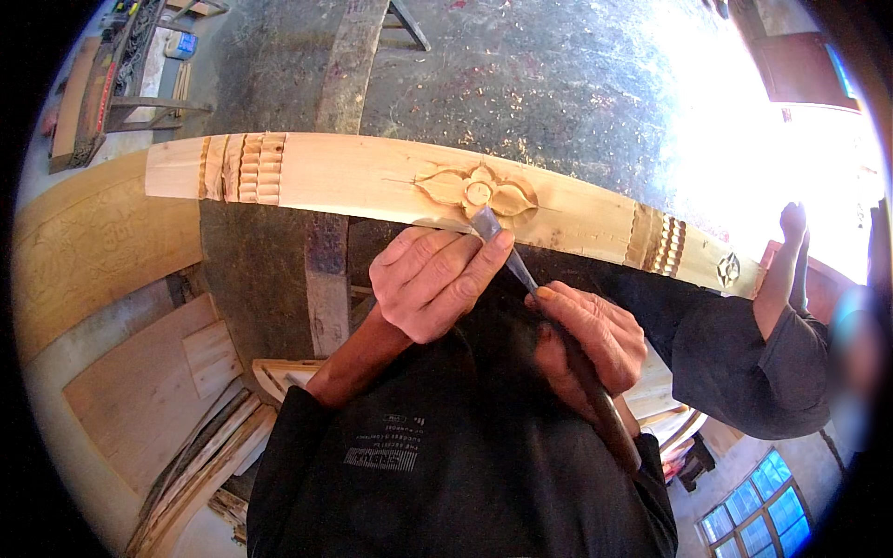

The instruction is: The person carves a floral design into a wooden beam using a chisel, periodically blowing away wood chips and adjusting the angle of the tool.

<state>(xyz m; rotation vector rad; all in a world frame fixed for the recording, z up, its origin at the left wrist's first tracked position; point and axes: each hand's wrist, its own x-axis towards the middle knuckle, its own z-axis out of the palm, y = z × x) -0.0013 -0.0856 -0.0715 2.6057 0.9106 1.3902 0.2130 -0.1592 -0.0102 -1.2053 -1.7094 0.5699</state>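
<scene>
A pale wooden beam [358, 177] stretches crosswise before the person. A chisel [583, 375] slants up to it, its flat blade touching the carving near the beam's lower edge. The left hand [437, 279] pinches that blade, thumb on top; the right hand [600, 335] grasps the handle. A carved flower [510, 197] surrounds a small round centre [478, 192].

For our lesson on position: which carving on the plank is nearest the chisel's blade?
The large middle flower; the left ridged band, right ridged band and small right-end flower lie farther away.
</scene>
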